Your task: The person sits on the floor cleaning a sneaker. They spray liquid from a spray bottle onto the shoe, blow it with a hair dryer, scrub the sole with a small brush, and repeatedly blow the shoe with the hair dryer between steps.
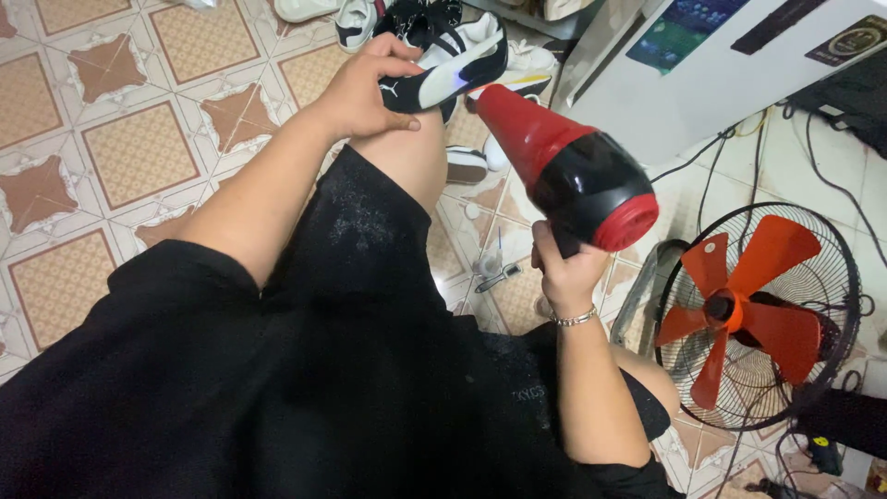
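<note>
Tiled floor spreading under everything, square tiles patterned in tan and brown with pale borders, looking scuffed and slightly worn. Sitting above it in black shorts and a black top, one bare knee rising in the middle. Left hand closing around a black and white sneaker, thumb underneath and fingers curling over the top, pressing it against that knee. Right hand gripping tight on the handle of a red and black hair dryer, a thin bracelet circling the wrist, the nozzle pointing up toward the sneaker and ending just beside it. More shoes lying in a loose heap on the floor beyond the knee, mostly white. Standing off to the right, a floor fan with orange blades behind a dark wire cage, black cables trailing across the pale tiles past it. Leaning at upper right, a large white box with printed panels. Lying between the legs on the floor, a small metal tool, too small to tell more.
</note>
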